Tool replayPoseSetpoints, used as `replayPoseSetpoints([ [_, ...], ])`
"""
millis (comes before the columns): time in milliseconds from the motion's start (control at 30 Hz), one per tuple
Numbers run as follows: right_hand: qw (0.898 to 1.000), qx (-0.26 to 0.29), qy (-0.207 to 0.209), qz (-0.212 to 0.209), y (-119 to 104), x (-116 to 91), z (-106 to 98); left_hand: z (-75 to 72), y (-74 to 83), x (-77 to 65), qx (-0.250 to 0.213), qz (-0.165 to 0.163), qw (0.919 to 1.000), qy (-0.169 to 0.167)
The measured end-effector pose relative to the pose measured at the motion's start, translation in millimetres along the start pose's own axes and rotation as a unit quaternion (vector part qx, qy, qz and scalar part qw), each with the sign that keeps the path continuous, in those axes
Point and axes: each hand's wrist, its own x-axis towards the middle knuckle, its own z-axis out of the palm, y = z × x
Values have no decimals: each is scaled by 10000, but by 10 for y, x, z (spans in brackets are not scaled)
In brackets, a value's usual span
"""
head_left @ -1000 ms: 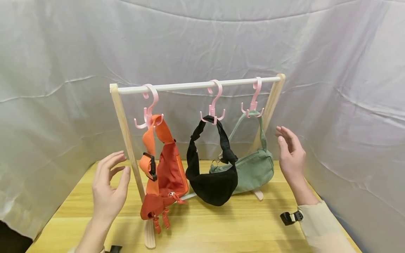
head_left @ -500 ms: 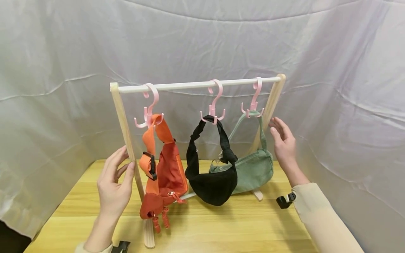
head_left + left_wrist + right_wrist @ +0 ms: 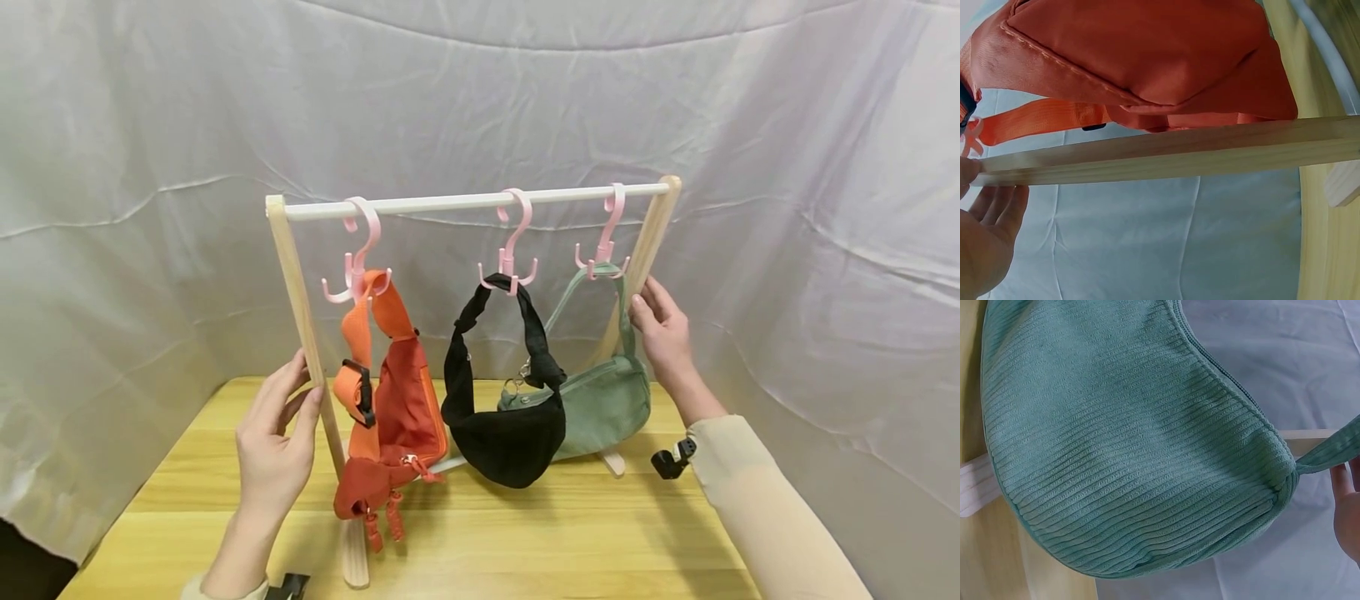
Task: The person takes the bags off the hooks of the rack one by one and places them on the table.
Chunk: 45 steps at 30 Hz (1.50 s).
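Observation:
A small wooden rack (image 3: 303,296) with a white top bar stands on the table. My left hand (image 3: 276,442) pinches its left post, thumb in front and fingers behind; in the left wrist view the post (image 3: 1166,153) runs between thumb and fingers. On the far side, my right hand (image 3: 666,337) holds the right post, beside the green bag's strap. Three pink hooks hang from the bar. They carry a red-orange bag (image 3: 405,404), a black bag (image 3: 506,437) and a green corduroy bag (image 3: 603,408). In the right wrist view the green bag (image 3: 1135,437) covers most of the post.
The rack's feet rest on a yellow wood-grain table (image 3: 525,550). Grey-white cloth (image 3: 465,108) hangs behind and at both sides. A low white bar (image 3: 450,464) joins the posts, partly hidden by the bags.
Both hands have moved inward from beside the rack and now hold its posts. The rack and the hanging bags have barely shifted.

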Motion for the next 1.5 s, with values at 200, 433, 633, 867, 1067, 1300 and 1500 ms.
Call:
replayPoseSetpoints([
  [200,9988,400,0,-264,59,17,25,-24,6,-4,414,150,9990,-57],
  [433,9986,468,114,-205,99,9,2,-34,-8,-5,618,242,9978,-47],
  [633,9974,660,245,-124,104,3,13,-26,-19,0,450,322,9985,59],
  [867,9965,689,449,-135,112,0,44,-18,-24,-5,390,413,9981,243],
  [1067,9962,628,593,-78,118,-18,36,-2,-33,-15,343,433,9978,360],
  [1300,9969,685,396,1,124,-28,0,12,-36,-24,338,417,9975,449],
  [1500,9977,622,271,-34,135,-19,-21,26,-17,-16,466,351,9972,471],
])
